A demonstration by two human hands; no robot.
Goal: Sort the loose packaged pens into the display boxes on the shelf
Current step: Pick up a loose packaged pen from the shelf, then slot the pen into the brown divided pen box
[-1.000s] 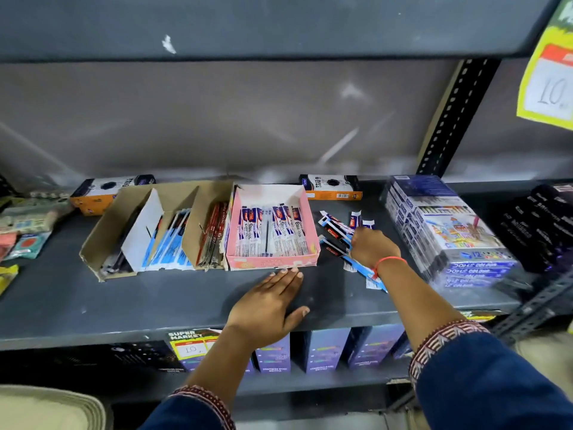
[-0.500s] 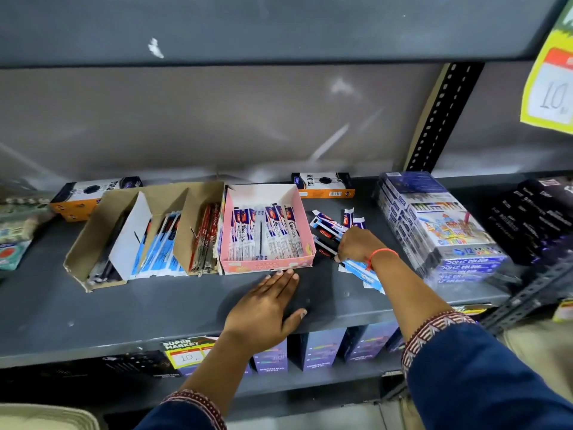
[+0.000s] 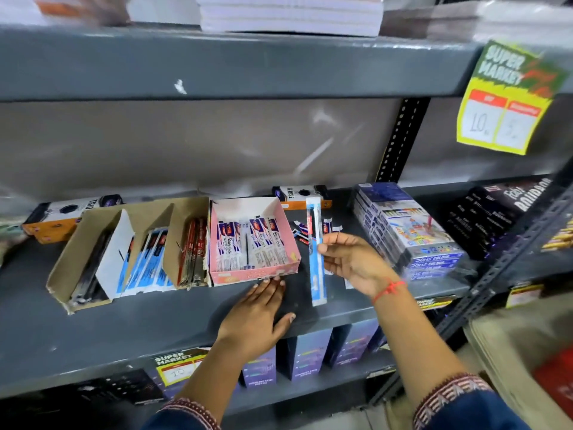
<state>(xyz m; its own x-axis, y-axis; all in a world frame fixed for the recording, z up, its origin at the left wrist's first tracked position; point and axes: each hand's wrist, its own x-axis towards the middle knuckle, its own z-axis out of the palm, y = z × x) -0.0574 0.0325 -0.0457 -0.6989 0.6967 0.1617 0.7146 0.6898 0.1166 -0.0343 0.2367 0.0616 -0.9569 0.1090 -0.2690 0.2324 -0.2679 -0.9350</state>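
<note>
My right hand holds a long blue-and-white packaged pen upright, lifted off the grey shelf, just right of the pink display box. That pink box holds white-and-purple pen packs. My left hand lies flat and open on the shelf, its fingertips at the pink box's front edge. Left of it stands a brown cardboard display box with compartments of black, blue and red pen packs. More loose pen packs lie behind my right hand, partly hidden by it.
A wrapped stack of colour-pencil boxes stands to the right of the loose pens. Orange-and-white boxes lie along the back wall. Black packets fill the neighbouring shelf on the right. A yellow price tag hangs from the shelf above.
My right hand has lifted one blue-and-white pen pack off the loose pile and raised it upright. My left hand stays flat on the shelf. The camera has tilted upward.
</note>
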